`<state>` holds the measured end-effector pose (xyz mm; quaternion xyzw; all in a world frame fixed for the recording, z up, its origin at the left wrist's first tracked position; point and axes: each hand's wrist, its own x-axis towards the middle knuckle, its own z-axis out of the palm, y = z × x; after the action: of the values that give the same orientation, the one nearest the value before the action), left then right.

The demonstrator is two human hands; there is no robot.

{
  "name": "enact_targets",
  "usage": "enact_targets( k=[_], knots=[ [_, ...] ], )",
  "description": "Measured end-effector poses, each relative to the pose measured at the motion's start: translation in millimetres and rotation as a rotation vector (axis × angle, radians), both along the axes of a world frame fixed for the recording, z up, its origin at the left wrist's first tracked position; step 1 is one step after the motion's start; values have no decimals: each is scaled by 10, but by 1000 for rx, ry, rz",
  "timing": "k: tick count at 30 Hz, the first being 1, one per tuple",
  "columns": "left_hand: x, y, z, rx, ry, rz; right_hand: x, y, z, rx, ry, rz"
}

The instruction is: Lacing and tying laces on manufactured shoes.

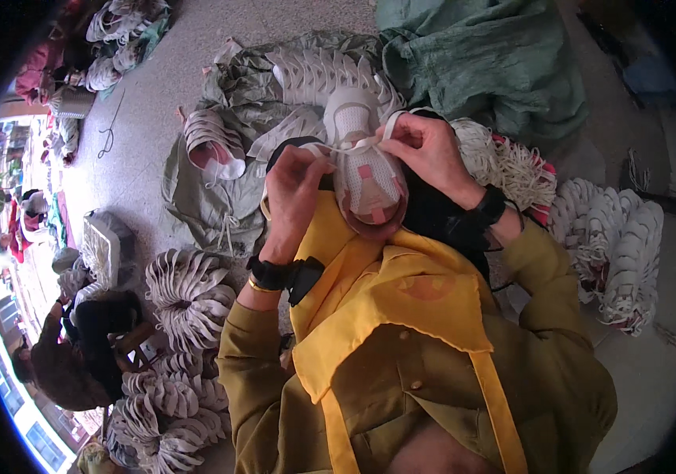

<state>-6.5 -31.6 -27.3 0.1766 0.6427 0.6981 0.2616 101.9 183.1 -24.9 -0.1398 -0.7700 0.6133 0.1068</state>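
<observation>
Head view: a white shoe upper (368, 178) with pink patches sits on a form over the yellow apron (385, 292), at the person's lap. Left hand (294, 197) is closed, pinching the white lace (351, 147) at the upper's left edge. Right hand (429, 150) is closed, pinching the lace at the upper's right edge. Stacks of white uppers (188, 296) lie on the floor to the left; further stacks (618, 237) lie to the right. Green sack (488, 63) lies beyond.
</observation>
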Motion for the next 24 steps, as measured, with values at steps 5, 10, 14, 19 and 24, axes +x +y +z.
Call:
enact_targets(
  k=[5,10,14,19,24],
  knots=[
    [-30,8,-85,22,-9,-7,3,12,-146,-16,63,-10],
    [-9,46,-100,107,-41,3,11,7,-126,-57,65,0],
    [12,72,-93,62,11,37,11,8,-174,-27,76,-13],
    [-45,58,-168,-183,240,38,13,7,-187,-18,69,-17],
    [24,137,123,-313,505,-3,11,-10,-147,6,85,-36]
  ],
)
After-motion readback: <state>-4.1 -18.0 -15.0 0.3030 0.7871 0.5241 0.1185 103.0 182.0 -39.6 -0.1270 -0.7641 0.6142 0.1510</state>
